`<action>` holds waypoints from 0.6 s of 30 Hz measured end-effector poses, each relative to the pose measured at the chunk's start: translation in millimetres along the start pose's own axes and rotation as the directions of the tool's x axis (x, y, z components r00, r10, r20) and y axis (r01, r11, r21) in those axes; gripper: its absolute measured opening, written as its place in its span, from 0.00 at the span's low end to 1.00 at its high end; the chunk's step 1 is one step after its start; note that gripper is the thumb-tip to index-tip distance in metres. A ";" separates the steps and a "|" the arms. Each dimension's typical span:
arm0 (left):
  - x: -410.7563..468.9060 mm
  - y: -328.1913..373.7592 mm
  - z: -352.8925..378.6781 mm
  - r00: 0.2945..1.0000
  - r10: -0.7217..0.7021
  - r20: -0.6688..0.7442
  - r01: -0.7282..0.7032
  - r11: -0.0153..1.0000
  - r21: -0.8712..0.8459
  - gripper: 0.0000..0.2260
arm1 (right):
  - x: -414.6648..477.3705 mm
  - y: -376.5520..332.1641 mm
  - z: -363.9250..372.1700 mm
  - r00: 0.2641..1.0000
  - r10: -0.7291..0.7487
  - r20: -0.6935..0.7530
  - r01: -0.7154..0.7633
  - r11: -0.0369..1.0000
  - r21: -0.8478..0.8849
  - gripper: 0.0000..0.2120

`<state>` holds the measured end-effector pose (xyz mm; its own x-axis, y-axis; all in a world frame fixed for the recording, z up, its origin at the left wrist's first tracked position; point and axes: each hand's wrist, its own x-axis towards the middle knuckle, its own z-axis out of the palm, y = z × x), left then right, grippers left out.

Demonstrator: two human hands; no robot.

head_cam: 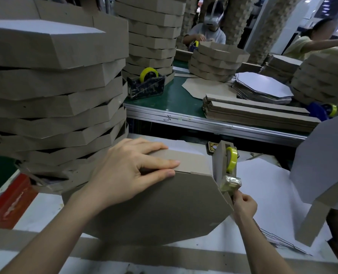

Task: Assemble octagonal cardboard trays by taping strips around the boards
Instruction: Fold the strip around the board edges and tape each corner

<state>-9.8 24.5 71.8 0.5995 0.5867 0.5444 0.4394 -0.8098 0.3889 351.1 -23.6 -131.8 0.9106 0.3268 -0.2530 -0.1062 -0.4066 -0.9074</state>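
Observation:
A brown octagonal cardboard tray [164, 206] lies upside down on the white work surface in front of me, a side strip [189, 161] folded around its far edge. My left hand [128, 171] lies flat on the tray's far left corner, fingers straight, pressing the strip down. My right hand [243, 204] is at the tray's right edge, fingers curled and pinching something small just below the tape dispenser [226, 167] with its yellow-green roll. What it pinches is too small to make out.
A tall pile of finished trays [55, 95] rises at my left. Loose white boards [263, 194] lie at the right, under a raised white board [322, 165]. Beyond the gap, a green conveyor [176, 101] carries strips [259, 113], boards, another dispenser [147, 84] and stacks. Two people work opposite.

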 end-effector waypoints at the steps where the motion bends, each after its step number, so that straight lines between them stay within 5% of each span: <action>1: -0.9 -0.2 0.0 1.000 0.000 0.001 0.000 1.000 -0.001 0.11 | -1.0 6.6 -2.0 1.000 0.021 -0.003 -0.021 1.000 0.003 0.10; 5: -3.6 -2.6 -1.9 1.000 0.017 0.002 -0.017 1.000 0.021 0.12 | -16.0 13.0 -1.4 0.990 0.057 0.132 -0.059 0.998 0.012 0.08; 10: -11.2 -11.8 -9.8 0.999 0.043 -0.007 -0.042 0.998 0.054 0.13 | -37.6 -42.3 8.5 0.915 -0.120 0.386 0.184 0.974 -0.135 0.11; 15: -21.1 -18.0 -18.7 1.000 0.018 -0.017 -0.017 0.999 0.043 0.14 | -75.2 -114.4 16.4 0.814 -0.262 0.519 0.318 0.948 -0.020 0.31; 18: -24.5 -15.8 -18.6 0.999 0.002 -0.036 -0.001 1.000 0.018 0.14 | -107.6 -157.9 16.7 0.747 -0.361 0.559 0.317 0.932 0.177 0.16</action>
<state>-43.9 22.8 66.2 0.5760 0.5844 0.5715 0.4504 -0.8104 0.3747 263.3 19.8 33.1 0.4950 0.8675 -0.0491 0.1194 -0.1240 -0.9851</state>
